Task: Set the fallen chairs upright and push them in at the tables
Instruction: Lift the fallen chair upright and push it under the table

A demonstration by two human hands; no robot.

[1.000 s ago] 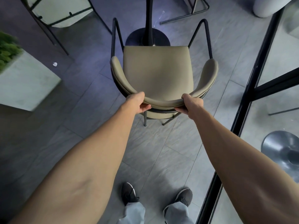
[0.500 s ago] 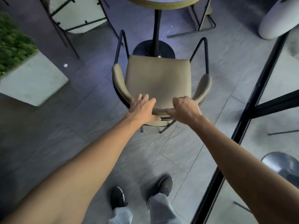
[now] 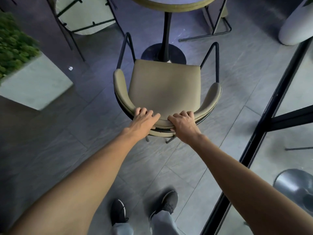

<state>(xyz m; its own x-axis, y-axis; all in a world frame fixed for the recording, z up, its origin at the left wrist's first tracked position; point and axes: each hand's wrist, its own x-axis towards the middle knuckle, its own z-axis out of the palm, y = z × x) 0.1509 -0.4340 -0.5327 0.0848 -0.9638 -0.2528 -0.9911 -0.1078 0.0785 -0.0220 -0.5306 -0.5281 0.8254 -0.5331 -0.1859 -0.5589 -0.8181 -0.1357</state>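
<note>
While the olive chair (image 3: 164, 89) stands upright on the grey tiled floor (image 3: 84, 133), its curved backrest is gripped from behind by both hands: the left hand (image 3: 144, 118) is laid over the top edge with fingers curled onto it, and the right hand (image 3: 182, 122) is closed around the rim just beside it. The seat's front edge is met by the black base (image 3: 163, 53) of the round table (image 3: 172, 4), the tabletop lying above and ahead. Open floor is left on the chair's left before a concrete planter (image 3: 35, 82); a dark-framed glass partition (image 3: 264, 119) runs close along the right. Another chair (image 3: 86, 16) is seen at upper left.
</note>
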